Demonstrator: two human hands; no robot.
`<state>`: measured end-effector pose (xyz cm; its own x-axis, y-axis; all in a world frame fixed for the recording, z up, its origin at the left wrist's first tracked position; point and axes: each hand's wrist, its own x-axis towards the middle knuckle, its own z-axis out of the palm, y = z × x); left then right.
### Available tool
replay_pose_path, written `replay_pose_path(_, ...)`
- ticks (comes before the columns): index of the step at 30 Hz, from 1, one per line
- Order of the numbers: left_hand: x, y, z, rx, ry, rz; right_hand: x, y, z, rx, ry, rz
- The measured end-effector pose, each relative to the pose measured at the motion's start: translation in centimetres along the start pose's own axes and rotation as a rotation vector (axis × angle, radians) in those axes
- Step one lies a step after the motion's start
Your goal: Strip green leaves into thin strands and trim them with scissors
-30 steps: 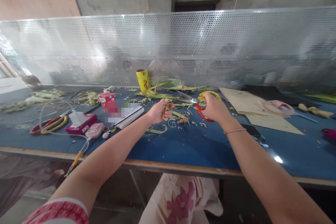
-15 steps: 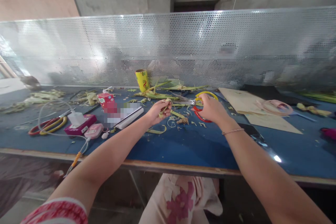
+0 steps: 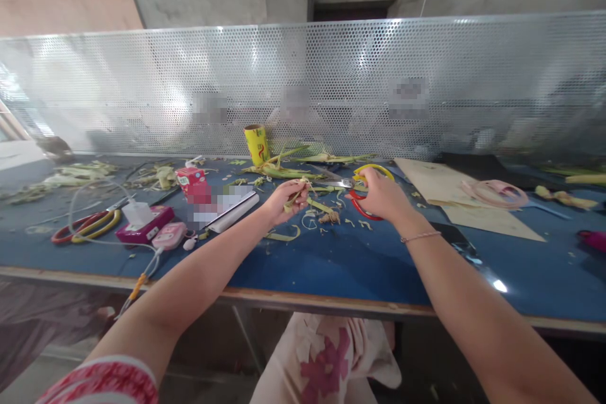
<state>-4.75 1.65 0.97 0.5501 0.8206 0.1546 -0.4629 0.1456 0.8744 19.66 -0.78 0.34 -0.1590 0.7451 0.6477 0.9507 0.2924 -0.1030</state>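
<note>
My left hand (image 3: 283, 200) is closed around a small bundle of green-yellow leaf strips (image 3: 294, 197) over the blue table (image 3: 331, 265). My right hand (image 3: 382, 194) grips scissors (image 3: 365, 189) with one yellow and one red handle loop; their blades point left toward the strips. Cut scraps (image 3: 326, 219) lie on the table just below both hands. A pile of long green leaves (image 3: 293, 169) lies right behind the hands.
A yellow roll (image 3: 256, 144) stands behind the leaves. At left lie a red carton (image 3: 192, 179), pink devices with cables (image 3: 151, 226) and a second pair of scissors (image 3: 88, 226). Cardboard (image 3: 454, 192) and a pink ring (image 3: 497, 192) sit right. A perforated metal screen (image 3: 426, 76) backs the table.
My right hand has moved the scissors slightly left and up toward the strips. My left hand has shifted the bundle a little; its strips now stick out more.
</note>
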Motion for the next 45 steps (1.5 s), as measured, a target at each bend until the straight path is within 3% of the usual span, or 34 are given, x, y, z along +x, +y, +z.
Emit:
replay_pose_path(22, -0.2, -1.4, 1.0, 0.136, 0.059, 0.032, -0.1, -2.4, 0.2, 0.034, 0.012, -0.082)
replay_pose_path(45, -0.6, -1.0, 1.5, 0.142, 0.083, -0.007, 0.0, -2.6, -0.2, 0.090, 0.036, -0.093)
